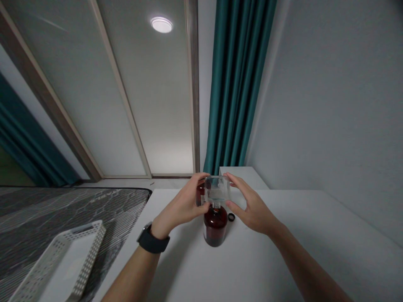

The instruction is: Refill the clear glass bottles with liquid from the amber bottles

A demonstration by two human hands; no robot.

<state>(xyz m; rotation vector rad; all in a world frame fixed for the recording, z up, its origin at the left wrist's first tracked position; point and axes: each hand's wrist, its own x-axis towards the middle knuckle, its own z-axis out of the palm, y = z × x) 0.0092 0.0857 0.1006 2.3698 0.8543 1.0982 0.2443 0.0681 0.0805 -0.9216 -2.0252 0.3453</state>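
Between my two hands is a clear glass container (218,188), right over the neck of a brown glass bottle (215,228). My left hand (188,201) grips its left side, thumb below and fingers above. From the right, my right hand (252,207) holds the other side with thumb and fingertips. The bottle stands upright on the white table (245,268); whether the container touches its mouth I cannot tell. A black ring-like cap (231,217) lies just right of the bottle. Behind my left fingers a second brown bottle (200,193) is partly hidden.
A white perforated basket (74,251) sits lower left, beyond the table's left edge, over a grey patterned rug (126,214). At the far end of the table is a white box-like surface (248,176). Teal curtains (241,84), sliding frosted panels and a wall (330,105) surround it.
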